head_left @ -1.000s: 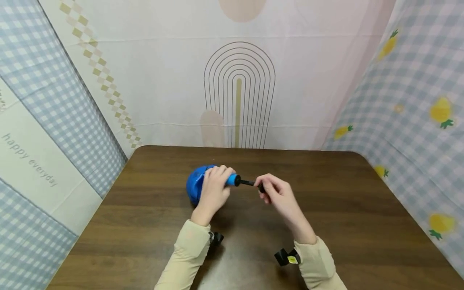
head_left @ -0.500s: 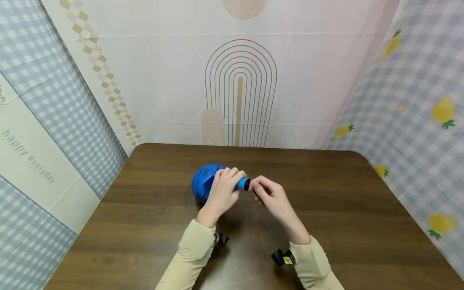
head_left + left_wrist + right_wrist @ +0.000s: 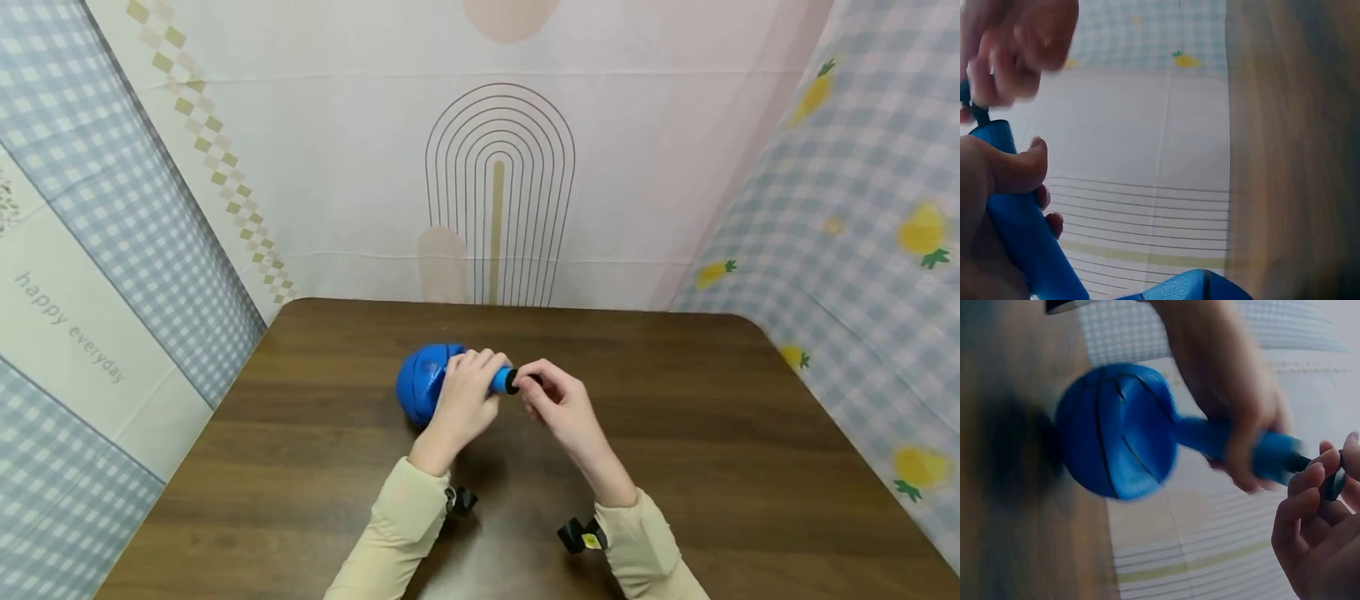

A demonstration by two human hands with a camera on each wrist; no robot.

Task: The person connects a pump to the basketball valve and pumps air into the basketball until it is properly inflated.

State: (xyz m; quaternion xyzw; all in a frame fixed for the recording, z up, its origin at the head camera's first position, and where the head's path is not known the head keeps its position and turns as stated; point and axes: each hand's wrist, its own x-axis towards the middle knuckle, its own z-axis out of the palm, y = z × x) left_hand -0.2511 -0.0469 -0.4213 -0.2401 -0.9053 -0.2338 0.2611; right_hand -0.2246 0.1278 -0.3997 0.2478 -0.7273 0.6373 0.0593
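A blue ball (image 3: 420,385) with black seams has a deep dent in its side facing the pump, plain in the right wrist view. From that side a blue hand pump (image 3: 1204,436) runs out to the right, its end meeting the ball. My left hand (image 3: 467,393) grips the pump's barrel (image 3: 1035,247), fingers wrapped round it. My right hand (image 3: 561,404) pinches the small black handle (image 3: 1335,482) at the pump's far end. Only a short length of dark rod (image 3: 1298,462) shows between handle and barrel. The fingers partly hide the handle.
A brown wooden table (image 3: 675,433) lies beneath both hands. Behind it hangs a pale cloth (image 3: 337,167) with line arches. Checked cloths (image 3: 847,267) close off the sides. A black wrist camera (image 3: 577,535) sits on each wrist.
A second ago a long stretch of rod showed; the handle has since moved in close to the barrel. The ball, pump and left hand have shifted slightly right.
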